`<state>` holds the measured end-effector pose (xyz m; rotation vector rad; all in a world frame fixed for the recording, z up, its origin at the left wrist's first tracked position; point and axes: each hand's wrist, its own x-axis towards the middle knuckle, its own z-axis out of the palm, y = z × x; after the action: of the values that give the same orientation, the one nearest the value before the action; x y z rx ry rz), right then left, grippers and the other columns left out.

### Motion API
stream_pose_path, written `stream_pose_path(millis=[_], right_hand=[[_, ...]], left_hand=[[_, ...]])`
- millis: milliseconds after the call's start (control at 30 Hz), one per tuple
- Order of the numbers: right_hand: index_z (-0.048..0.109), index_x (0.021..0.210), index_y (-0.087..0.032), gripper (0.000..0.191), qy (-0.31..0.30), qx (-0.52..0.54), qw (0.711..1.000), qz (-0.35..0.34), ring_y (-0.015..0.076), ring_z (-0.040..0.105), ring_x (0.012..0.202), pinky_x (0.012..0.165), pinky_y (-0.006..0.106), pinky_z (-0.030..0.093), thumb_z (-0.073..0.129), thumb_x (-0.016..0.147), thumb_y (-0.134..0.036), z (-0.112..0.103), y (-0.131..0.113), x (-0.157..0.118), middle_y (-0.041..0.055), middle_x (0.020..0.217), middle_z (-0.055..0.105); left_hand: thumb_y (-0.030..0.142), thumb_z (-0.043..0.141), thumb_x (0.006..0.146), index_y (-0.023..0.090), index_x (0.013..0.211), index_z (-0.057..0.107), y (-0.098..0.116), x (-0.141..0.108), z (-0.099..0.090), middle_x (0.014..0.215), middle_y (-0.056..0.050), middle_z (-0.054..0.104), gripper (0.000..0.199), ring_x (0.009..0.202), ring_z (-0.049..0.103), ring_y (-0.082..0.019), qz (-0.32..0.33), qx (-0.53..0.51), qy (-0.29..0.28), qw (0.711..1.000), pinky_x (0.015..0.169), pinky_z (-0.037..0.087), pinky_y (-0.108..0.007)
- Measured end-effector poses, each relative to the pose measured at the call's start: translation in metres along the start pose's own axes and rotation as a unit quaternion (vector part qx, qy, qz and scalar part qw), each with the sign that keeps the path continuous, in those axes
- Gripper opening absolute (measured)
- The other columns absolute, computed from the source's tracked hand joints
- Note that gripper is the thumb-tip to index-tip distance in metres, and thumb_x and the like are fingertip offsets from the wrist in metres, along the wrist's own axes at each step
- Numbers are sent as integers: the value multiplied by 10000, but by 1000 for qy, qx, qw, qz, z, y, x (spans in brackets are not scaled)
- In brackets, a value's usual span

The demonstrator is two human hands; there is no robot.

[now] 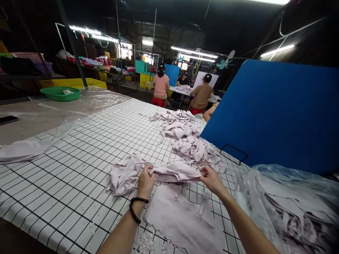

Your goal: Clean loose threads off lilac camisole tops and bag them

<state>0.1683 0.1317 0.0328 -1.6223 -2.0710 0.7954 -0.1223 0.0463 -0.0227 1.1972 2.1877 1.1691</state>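
Between my hands a pale lilac-grey cloth piece [174, 172] is stretched sideways just above the table. My left hand [146, 180], with a dark bracelet at the wrist, pinches its left end. The right end is pinched by my right hand [211, 178]. Below them a flat garment piece [177, 211] of the same colour lies on the grid-patterned tablecloth [87, 158], its lower edge wavy. A crumpled heap of the fabric [126, 174] sits beside my left hand. Beyond my right hand lies a bigger pile of fabric [196, 150].
A blue board [280, 113] stands along the right side. In front of it, clear plastic [246, 187] wraps more folded fabric [299, 208]. Small scraps [144, 241] litter the near edge. A green basin [60, 94] and a phone [8, 120] are on the left; people sit farther back.
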Motion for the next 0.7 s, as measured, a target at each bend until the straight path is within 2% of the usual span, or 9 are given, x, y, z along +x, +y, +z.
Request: stream_pose_path(millis=[133,267,367,467,533,633,700], right_hand=[[576,814,-189,174,-9,12,1000,23,153,507,573,542,232,359,477,675,-222,11,8,-10,-31,585,517],[545,744,-191,123,41,82,995,42,146,483,572,531,227,350,501,694,-295,9,-7,2,-19,608,523],[477,711,-199,158,58,145,985,69,128,445,533,483,216,322,482,731,-356,3,-20,17,-16,604,506],[437,674,-203,233,10,185,978,99,113,402,443,402,217,282,379,790,-396,3,-28,27,0,565,507],[429,630,-202,275,-44,214,968,120,106,391,399,366,216,277,340,803,-396,6,-29,29,16,539,516],[442,596,-192,304,-104,242,954,140,96,387,368,352,204,302,332,806,-383,15,-27,27,26,531,538],[483,630,-178,312,-111,246,951,150,95,408,373,363,201,324,321,820,-366,20,-24,26,37,569,575]], left_hand=[[187,514,717,213,900,567,6,-1,-2,619,26,515,192,633,533,-169,14,11,1,1000,628,395,-260],[215,516,716,203,907,579,20,8,-13,606,39,488,202,610,507,-152,23,-42,28,998,639,403,-262],[255,521,736,194,935,584,34,26,-24,621,40,484,217,602,501,-139,16,-109,53,992,627,423,-258],[272,504,770,194,1004,567,52,55,-28,672,31,505,255,613,529,-123,15,-140,51,989,597,452,-238],[250,484,790,182,1054,544,66,78,-24,720,18,530,279,623,559,-109,17,-159,34,987,593,473,-227],[196,477,807,121,1129,493,89,108,-6,765,-22,580,331,611,590,-99,18,-171,-16,985,609,495,-234],[191,532,791,85,1159,468,98,119,9,811,-66,614,388,640,607,-114,19,-160,-53,985,642,501,-256]])
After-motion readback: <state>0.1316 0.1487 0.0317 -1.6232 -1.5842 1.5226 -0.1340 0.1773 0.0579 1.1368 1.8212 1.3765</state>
